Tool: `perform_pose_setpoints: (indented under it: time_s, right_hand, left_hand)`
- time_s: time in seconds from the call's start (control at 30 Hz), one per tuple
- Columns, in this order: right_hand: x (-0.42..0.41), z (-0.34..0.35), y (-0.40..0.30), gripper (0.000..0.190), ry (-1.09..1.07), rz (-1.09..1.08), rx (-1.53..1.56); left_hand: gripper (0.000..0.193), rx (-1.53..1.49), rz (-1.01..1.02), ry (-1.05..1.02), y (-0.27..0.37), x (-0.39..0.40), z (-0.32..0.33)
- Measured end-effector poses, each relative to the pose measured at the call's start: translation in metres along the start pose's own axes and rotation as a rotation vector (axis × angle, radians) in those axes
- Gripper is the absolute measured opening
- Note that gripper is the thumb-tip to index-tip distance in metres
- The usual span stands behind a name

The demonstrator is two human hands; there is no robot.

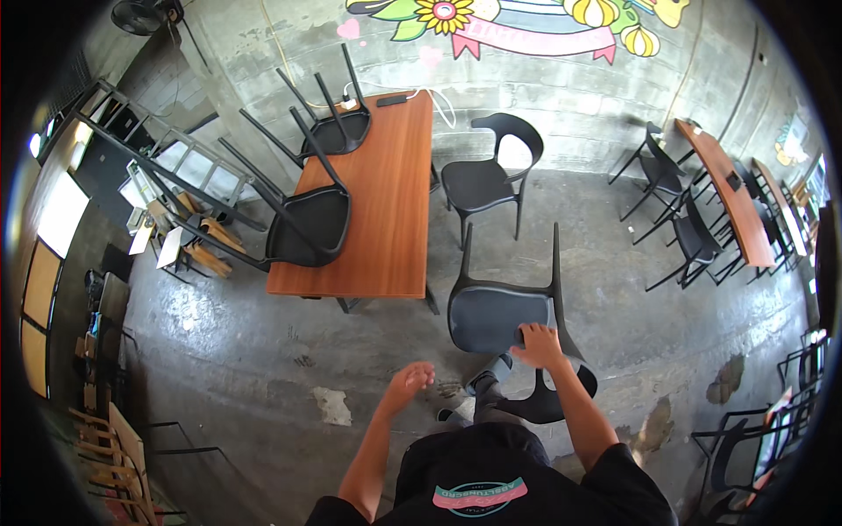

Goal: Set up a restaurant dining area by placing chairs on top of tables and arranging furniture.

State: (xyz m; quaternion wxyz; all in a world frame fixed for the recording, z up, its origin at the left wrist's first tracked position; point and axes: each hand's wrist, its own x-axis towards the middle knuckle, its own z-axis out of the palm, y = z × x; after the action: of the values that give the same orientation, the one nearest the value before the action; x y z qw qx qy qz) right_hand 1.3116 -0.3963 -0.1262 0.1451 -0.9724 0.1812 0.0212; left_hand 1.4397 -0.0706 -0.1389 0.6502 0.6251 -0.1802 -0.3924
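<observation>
My right hand grips a black plastic chair at the near side of its seat. That chair is tipped, with two legs pointing away from me and its curved backrest near my legs. My left hand hangs over the concrete floor, holding nothing, its fingers loosely bent. Beyond it stands a brown wooden-topped table. Two black chairs, a nearer one and a farther one, rest upside down on the tabletop. A third black chair stands upright at the table's right side.
A power strip with a white cable lies at the table's far end. A metal ladder leans at the left. More black chairs surround a long table at the right. My feet are close to the tipped chair.
</observation>
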Motion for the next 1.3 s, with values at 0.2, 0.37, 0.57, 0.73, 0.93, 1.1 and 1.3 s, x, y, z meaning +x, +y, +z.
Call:
perform_pose_setpoints:
  time_s: [0.2,0.37,0.57,0.73,0.93,1.1,1.3]
  right_hand:
    - [-0.131,-0.071,-0.04,0.034,0.078,-0.114,0.314]
    - [-0.204,-0.057,-0.055,0.031,-0.041,-0.049,0.623]
    - [-0.229,-0.06,-0.018,0.014,0.056,0.321,0.723]
    - [-0.218,-0.044,0.087,0.03,0.944,0.646,0.8]
    - [-0.14,-0.084,0.181,0.032,0.81,0.591,1.277]
    - [-0.054,-0.161,0.208,0.031,1.008,0.655,1.069]
    - [-0.009,-0.204,0.168,0.021,0.884,0.375,1.247]
  left_hand:
    - [0.024,0.358,0.344,-0.041,0.036,0.087,0.018]
    - [0.04,0.063,0.352,0.377,0.065,0.168,0.084]
    - [0.034,0.378,0.352,0.04,0.094,0.166,0.155]
    - [0.044,0.458,0.578,0.018,0.106,0.091,0.201]
    - [0.041,0.597,0.63,-0.048,0.079,0.029,0.217]
    - [0.032,0.467,0.568,0.023,0.09,0.053,0.226]
    - [0.008,-0.324,0.212,0.194,0.091,0.084,0.231]
